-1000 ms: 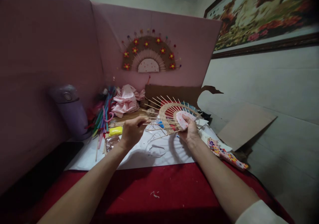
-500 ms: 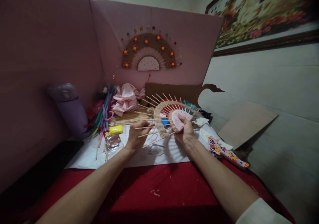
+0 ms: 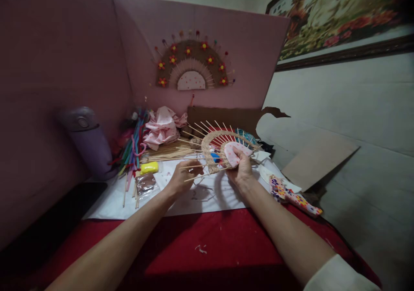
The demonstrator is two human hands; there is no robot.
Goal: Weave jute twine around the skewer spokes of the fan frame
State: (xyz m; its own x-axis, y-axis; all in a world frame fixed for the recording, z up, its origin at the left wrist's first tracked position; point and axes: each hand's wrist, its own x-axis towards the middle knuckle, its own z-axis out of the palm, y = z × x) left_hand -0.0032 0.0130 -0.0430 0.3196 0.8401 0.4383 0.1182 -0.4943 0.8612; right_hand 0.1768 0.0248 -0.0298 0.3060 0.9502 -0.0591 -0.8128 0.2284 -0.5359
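Note:
A half-round fan frame of thin wooden sticks, with a band of twine (image 3: 207, 154) woven through them, is held above the white sheet. My right hand (image 3: 241, 168) grips its pink spotted half-circle centre (image 3: 231, 154), thumb on top and the other fingers beneath. At the lower left of the frame, my left hand (image 3: 183, 178) is closed near the stick ends, with one stick crossing in front of it. What its fingertips pinch is too small to make out. Behind the frame lies a ball of twine (image 3: 195, 142).
A purple bottle (image 3: 89, 142), coloured pipe cleaners (image 3: 133, 138) and a yellow packet (image 3: 149, 167) are at left. Pink cloth (image 3: 161, 128) and loose sticks (image 3: 164, 153) lie behind. A flower-patterned piece (image 3: 294, 197) lies right. A finished fan decoration (image 3: 190, 54) hangs on the pink panel.
My left hand has moved slightly right and down along the lower stick ends. The fan frame has shifted slightly right, still in my right hand.

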